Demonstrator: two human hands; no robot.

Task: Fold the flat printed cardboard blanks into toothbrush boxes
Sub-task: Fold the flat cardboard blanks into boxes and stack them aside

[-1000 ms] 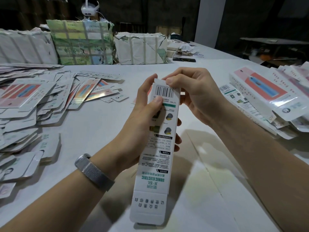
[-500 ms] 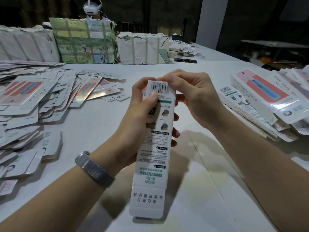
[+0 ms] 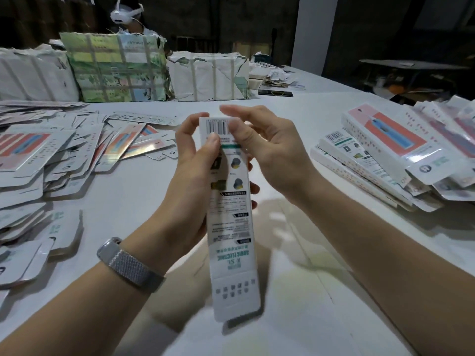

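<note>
Long narrow white toothbrush box (image 3: 230, 214), printed card w/ barcode at far end, held upright-ish over the white table (image 3: 334, 278), bottom flap nearest cam, blurred. Left hand (image 3: 190, 181) wrapped round the box's mid/upper part, thumb pressed on its front just under the barcode, fingers curled behind. Metal mesh watch band (image 3: 131, 265) on that wrist. Right hand (image 3: 272, 150) at the box's top right edge, fingers half curled, tips touching/pinching the top end by the barcode; index lifted, blurred. Left of the box: loose heap of flat blanks (image 3: 51, 155), glossy, rounded tabs. Right of the box: stack of folded boxes (image 3: 401, 150), pink/red print, shiny. Beyond the box: paper-wrapped strapped bundles (image 3: 115, 68), torn edges; person w/ white headset (image 3: 126, 11) behind them, mostly hidden.
</note>
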